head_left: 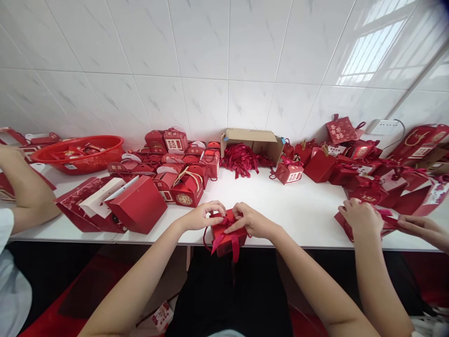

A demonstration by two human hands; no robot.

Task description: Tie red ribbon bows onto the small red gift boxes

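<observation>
A small red gift box point(233, 238) sits at the table's front edge, close to my body. Dark red ribbon point(235, 250) is looped over its top, and the tails hang down the near side. From the left, my left hand point(206, 215) is closed, with thumb and fingers pinching the ribbon at the top of the box. My right hand point(253, 220) is closed on the ribbon from the other side, its index finger reaching across the bow. The exact form of the knot is partly hidden by my fingers.
Behind my hands, a cardboard box point(250, 135) holds a heap of red ribbons point(238, 158). Red gift boxes point(187, 189) crowd the left, with larger ones point(138, 206) near the edge and a red basket point(79, 164) beyond. At right, a co-worker's hands point(363, 220) handle another ribboned box.
</observation>
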